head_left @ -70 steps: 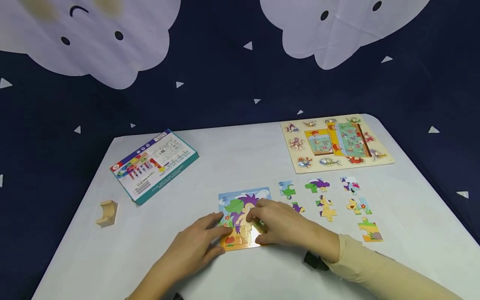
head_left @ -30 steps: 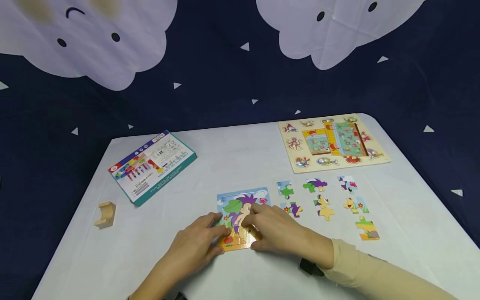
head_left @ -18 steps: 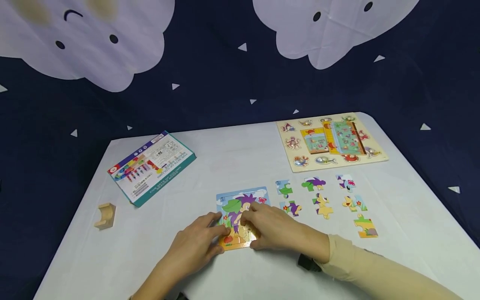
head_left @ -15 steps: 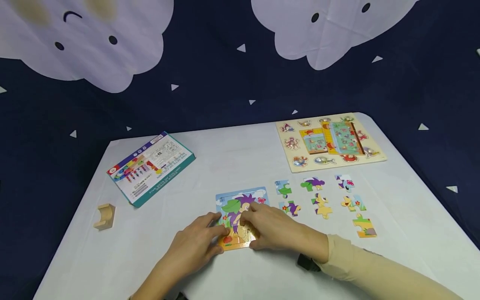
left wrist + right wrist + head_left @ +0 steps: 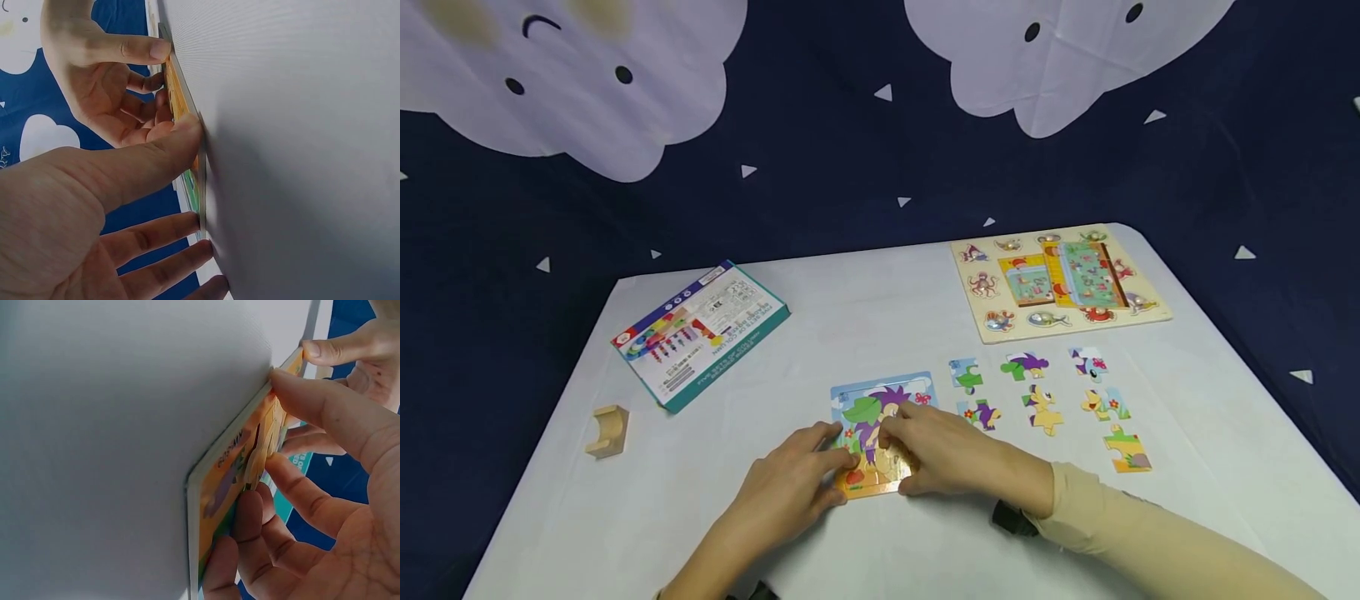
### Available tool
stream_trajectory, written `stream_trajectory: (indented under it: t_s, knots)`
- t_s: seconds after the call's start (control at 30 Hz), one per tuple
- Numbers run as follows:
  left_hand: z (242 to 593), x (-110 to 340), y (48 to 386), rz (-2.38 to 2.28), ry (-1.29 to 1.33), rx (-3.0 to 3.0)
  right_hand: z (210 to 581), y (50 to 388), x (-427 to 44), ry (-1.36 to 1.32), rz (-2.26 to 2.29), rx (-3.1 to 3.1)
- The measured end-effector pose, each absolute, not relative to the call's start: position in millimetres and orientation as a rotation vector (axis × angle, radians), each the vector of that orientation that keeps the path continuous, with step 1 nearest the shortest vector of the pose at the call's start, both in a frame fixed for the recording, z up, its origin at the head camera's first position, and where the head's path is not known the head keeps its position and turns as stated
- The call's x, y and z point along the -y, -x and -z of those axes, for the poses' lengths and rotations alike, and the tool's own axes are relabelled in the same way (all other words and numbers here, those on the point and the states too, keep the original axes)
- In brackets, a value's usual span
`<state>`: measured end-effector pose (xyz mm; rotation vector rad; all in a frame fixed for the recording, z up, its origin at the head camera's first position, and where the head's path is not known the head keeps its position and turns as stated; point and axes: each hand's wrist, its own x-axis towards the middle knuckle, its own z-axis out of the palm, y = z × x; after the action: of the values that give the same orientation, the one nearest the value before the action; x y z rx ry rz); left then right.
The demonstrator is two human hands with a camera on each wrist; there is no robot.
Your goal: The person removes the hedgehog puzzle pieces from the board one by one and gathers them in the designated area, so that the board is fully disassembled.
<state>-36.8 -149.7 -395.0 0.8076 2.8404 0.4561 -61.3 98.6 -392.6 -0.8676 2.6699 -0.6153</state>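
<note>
A small framed jigsaw puzzle (image 5: 846, 390) with a purple-haired hedgehog picture lies on the white table. At its left side my left hand (image 5: 786, 483) steadies it. The thumb (image 5: 178, 140) presses the front edge, while the other fingers reach out fairly straight along the side. My right hand (image 5: 951, 450) bends over the lower right part, its thumb on the front edge. Its curled fingers hold a puzzle piece (image 5: 255, 467), which sits slightly raised above the frame. Much of that piece is hidden in the head view. Several loose puzzle pieces (image 5: 1043, 412) lie to the right.
A wooden sea-animal board (image 5: 992, 315) with two picture cards (image 5: 1086, 275) on it lies at the back right. At the back left is a flat teal-edged box (image 5: 700, 333). A curved wooden block (image 5: 608, 431) stands near the left edge.
My right fingers have shifted slightly left over the puzzle, uncovering its upper right corner and the butterfly. The left hand stays put. The whole view has drifted a little.
</note>
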Motion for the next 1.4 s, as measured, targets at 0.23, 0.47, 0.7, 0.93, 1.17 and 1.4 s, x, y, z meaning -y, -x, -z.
stream_trajectory:
  t_s: [0.23, 0.47, 0.7, 0.93, 1.17, 1.4]
  knots:
    - [396.0, 149.0, 37.1, -0.448, -0.811, -2.841, 395.0, 62.8, -98.3, 0.853, 0.625, -2.646]
    - [396.3, 148.8, 37.4, -0.436, -0.811, -2.837, 397.6, 64.1, -98.8, 0.857, 0.626, -2.642]
    - [396.4, 147.6, 37.7, -0.418, -0.833, -2.847, 397.4, 64.4, -99.5, 0.854, 0.611, -2.667]
    - [397.0, 146.9, 38.0, -0.434, -0.832, -2.839, 395.8, 59.4, -99.7, 0.910, 0.558, -2.721]
    - [395.7, 147.9, 38.6, -0.437, -0.808, -2.823, 395.1, 58.2, -99.0, 0.926, 0.540, -2.728]
    - [393.8, 149.1, 37.6, -0.434, -0.792, -2.838, 392.7, 61.4, -99.3, 0.925, 0.568, -2.687]
